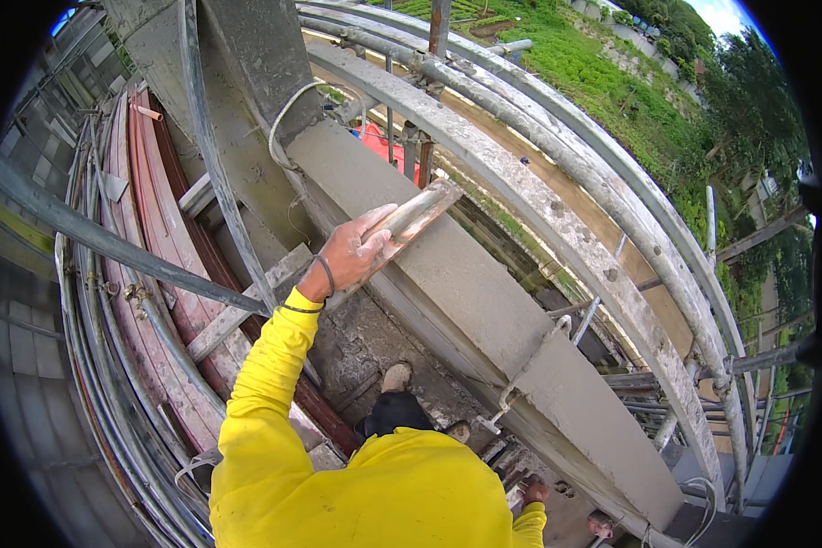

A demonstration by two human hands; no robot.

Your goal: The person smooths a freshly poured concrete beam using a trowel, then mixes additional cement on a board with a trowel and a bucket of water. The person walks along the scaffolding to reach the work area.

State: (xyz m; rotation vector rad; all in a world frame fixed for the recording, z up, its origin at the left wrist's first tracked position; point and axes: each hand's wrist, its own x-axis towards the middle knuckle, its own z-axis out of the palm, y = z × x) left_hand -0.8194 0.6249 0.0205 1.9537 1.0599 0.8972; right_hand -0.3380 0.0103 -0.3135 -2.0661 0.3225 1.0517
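My left hand (349, 256), mortar-smeared and with a dark band at the wrist, is closed around a plastering float (420, 217). The float is long, narrow and smeared with mortar. It lies across the smooth grey top of a concrete beam (466, 283), near the upper part of the beam. Low in the picture, on the near side of the beam, my right hand (534, 493) shows only in part, beyond the yellow sleeve. Its fingers are too small and covered to read, so I cannot say if it holds anything.
A metal clamp (507, 406) grips the beam midway, and a bent rod (279, 137) loops near the column (256, 64). Scaffold pipes (557, 137) run along the outer side, above a drop to green ground. Reddish planks (146, 247) and a slanting pipe (128, 242) stand left.
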